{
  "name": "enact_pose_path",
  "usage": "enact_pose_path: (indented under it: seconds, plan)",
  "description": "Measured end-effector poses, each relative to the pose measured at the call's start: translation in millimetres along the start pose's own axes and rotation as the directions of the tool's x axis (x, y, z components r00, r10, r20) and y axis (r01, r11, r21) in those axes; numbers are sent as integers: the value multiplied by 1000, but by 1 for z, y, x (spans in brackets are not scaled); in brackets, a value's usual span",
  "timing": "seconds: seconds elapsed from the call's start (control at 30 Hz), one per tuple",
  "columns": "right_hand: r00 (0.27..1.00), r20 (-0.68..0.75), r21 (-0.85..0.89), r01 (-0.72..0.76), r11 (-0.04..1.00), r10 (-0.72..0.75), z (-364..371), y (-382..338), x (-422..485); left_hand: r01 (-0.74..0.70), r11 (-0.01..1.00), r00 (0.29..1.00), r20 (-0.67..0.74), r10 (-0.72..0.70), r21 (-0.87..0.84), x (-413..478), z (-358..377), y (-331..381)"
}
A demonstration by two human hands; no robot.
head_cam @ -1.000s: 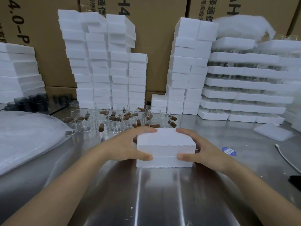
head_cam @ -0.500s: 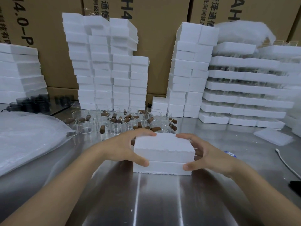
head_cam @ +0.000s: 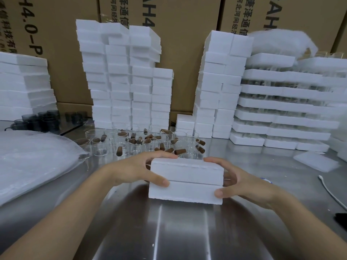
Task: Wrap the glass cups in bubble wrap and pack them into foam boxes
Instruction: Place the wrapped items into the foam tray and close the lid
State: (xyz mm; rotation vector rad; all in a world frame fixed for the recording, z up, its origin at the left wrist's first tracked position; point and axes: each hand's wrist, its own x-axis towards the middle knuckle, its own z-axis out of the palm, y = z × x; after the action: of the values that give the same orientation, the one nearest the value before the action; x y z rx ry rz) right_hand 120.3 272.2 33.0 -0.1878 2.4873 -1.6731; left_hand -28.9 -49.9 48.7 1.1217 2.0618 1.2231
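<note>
White foam box point(head_cam: 185, 182) sits between our hands, its two halves shut, a seam across the front. Our left hand point(head_cam: 135, 170) grips the left end, thumb on the front, fingers over the top; our right hand point(head_cam: 242, 182) grasps the right end likewise, probably to press the halves together. Glass cups point(head_cam: 135, 143) stand just beyond our hands; bubble wrap point(head_cam: 33, 162) lies left of them on the surface point(head_cam: 178, 231).

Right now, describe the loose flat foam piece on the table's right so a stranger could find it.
On the steel table, look right to the layered stack of foam trays. Just in front of it lies the flat foam piece, the only thin slab lying alone on the steel, unstacked.
</note>
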Motion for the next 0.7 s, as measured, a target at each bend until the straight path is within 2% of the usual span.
enact_pose_path:
  seconds: [0.1, 0.27, 0.37, 0.43, 0.5, 0.57, 0.63, 0.7]
  plan:
    - [1000, 26, -6, -16, 1000, 16, -1, 0, -1, 16, 1000, 1000, -4, -16, -19, -3, 1, 3]
    - [998, -58, -23, 11, 1000, -12, 3, 1, 1, 38, 997, 999, -17, -40, -69, -6, 1, 6]
    - [990, -133, -68, 43, 997, -52, -1, -8, -3, 23, 983, 999, -41, -31, -182, -6, 2, 2]
    - [967, -232, -99, 88, 991, -109, -8, -21, -3, -17, 962, 996, -93, -8, -272, -3, 4, -2]
    - [904, -396, -99, 135, 986, -164, -17, -41, 6, -66, 910, 977, -210, -24, -409, 3, 9, -4]
    - [797, -578, -45, 186, 982, -177, -27, -60, 32, -114, 850, 938, -338, -78, -515, 11, 18, -6]
    - [684, -707, -63, 191, 980, -179, -31, -78, 69, -133, 853, 895, -431, -116, -505, 20, 30, -11]
    - [587, -777, -189, 127, 974, -227, -29, -89, 110, -115, 893, 874, -471, -117, -436, 28, 42, -13]
